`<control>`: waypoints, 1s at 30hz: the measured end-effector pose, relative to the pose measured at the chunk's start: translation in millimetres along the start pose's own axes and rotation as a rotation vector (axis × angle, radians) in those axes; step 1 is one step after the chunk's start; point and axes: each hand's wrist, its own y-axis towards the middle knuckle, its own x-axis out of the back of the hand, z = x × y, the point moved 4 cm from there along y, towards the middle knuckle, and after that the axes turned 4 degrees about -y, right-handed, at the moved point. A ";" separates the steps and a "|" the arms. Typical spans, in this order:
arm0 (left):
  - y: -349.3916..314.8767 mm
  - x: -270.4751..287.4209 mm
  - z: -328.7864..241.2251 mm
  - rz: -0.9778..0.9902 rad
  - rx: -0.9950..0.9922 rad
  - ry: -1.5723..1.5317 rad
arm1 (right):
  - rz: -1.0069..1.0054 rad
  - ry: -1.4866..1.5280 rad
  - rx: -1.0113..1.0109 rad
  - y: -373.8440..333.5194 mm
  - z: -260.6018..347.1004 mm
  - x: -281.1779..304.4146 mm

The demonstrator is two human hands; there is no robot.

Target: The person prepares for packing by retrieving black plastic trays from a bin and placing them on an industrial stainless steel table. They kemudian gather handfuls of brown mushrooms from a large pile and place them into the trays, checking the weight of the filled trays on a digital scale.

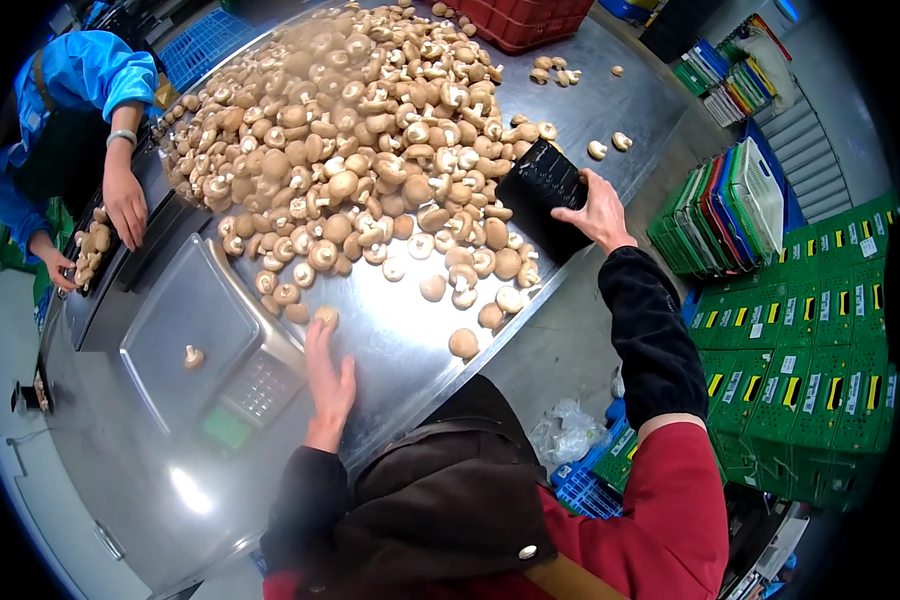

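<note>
A large heap of brown-capped shiitake mushrooms (340, 130) with pale stems covers much of the metal table (390, 375). My right hand (598, 212) grips a black plastic tray (548, 178), held tilted at the right edge of the heap. At the near edge of the heap is my left hand (330, 388), thumb apart and fingers stretched out. Its fingertips touch a single mushroom (326, 316). Left of that hand stands a weighing scale (185, 320) with a flat metal plate. One small mushroom (193, 356) lies on the plate.
At the left, a co-worker in a blue sleeve (110, 70) handles mushrooms in a tray (92, 250). A red crate (520, 22) stands at the table's far side. Stacked green crates (820, 330) and upright coloured baskets (725, 210) fill the floor at right.
</note>
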 end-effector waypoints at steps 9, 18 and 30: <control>-15.1 6.3 0.4 0.016 0.011 -0.009 | 0.182 0.015 -0.080 16.0 -14.4 -9.5; -25.0 -4.1 -4.1 0.044 0.015 -0.056 | -0.008 -0.071 0.009 -4.6 4.7 -0.3; -14.2 11.1 -15.0 0.088 0.073 -0.128 | -0.240 -0.037 0.040 -31.3 18.1 19.1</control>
